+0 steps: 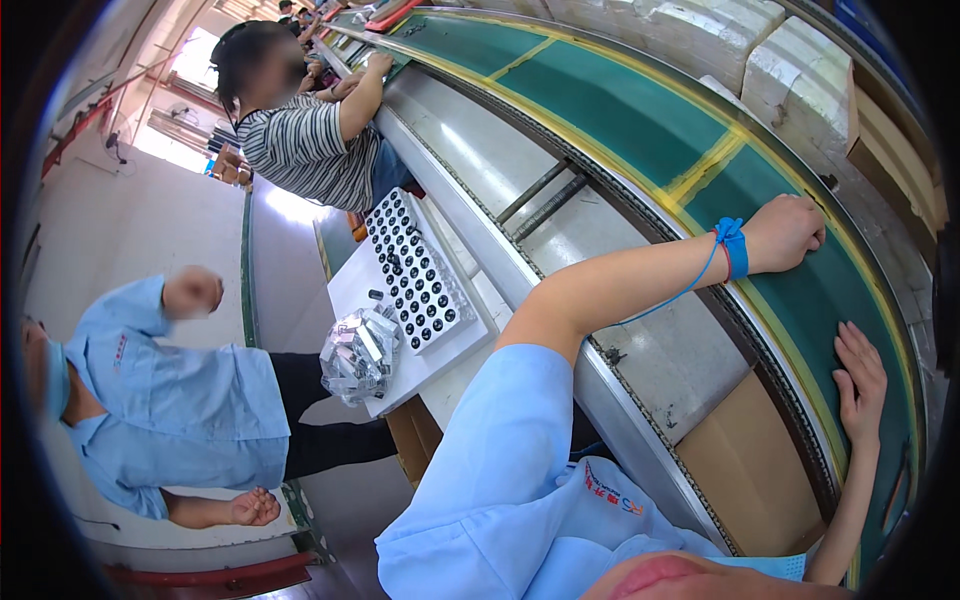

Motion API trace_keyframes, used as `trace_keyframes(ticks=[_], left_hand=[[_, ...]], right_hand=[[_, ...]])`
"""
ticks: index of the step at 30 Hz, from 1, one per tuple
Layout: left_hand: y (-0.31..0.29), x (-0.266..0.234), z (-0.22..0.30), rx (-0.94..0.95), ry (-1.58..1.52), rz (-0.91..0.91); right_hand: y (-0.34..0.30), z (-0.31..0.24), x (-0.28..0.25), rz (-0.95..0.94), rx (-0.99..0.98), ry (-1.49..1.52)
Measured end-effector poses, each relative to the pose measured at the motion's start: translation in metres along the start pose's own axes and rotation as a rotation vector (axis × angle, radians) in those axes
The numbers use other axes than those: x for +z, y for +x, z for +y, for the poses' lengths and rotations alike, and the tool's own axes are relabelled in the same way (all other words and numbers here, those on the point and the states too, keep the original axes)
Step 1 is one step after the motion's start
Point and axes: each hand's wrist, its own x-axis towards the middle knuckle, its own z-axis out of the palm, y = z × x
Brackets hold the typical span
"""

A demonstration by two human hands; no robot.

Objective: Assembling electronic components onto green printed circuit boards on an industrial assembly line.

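Observation:
My left arm reaches across the metal rail of the line. My left hand point(785, 235) is closed over the green conveyor belt point(630, 95); its curled fingers hide whatever they may hold. A blue wrist strap point(735, 250) with a thin cord circles that wrist. Farther right, my right hand point(862, 385) is over the same belt, fingers stretched out and thumb apart, with nothing visible in it. Yellow tape point(705, 168) crosses the belt beside my left hand.
A white tray point(440, 318) of round black parts stands left of the line, beside a clear bag point(360, 355) of metallic pieces. White foam boxes point(800, 75) line the far side. One person point(310, 145) sits along the line; another point(180, 370) stands at left.

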Motion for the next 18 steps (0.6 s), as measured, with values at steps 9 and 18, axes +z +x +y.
trace_keyframes(ticks=[9, 18], left_hand=[[0.001, -0.005, 0.006, -0.082, -0.048, -0.039], [-0.003, -0.003, 0.0, -0.02, 0.027, -0.048]], right_hand=[[-0.01, 0.013, -0.004, 0.073, 0.116, -0.102], [-0.01, 0.016, -0.001, 0.09, 0.186, -0.12]])
